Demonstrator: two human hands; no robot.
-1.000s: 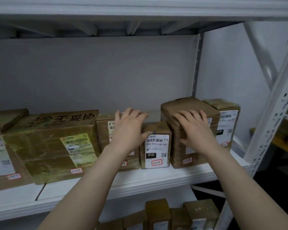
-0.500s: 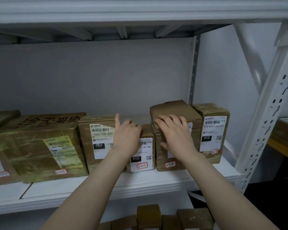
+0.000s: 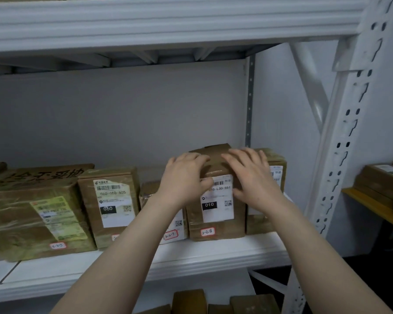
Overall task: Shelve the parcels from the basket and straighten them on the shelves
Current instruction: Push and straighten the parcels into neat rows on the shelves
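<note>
Hands, left (image 3: 183, 177), right (image 3: 252, 175), spread on parcel (image 3: 216, 214)

Brown taped parcels stand in a row on the white shelf (image 3: 213, 252): I see a wide box (image 3: 32, 218) at left, the 060 parcel (image 3: 109, 200), a short parcel (image 3: 149, 191) tagged 3-2-7, the tall 010 parcel (image 3: 216, 214) upright, and an end parcel (image 3: 259, 223) just beside it.
</note>
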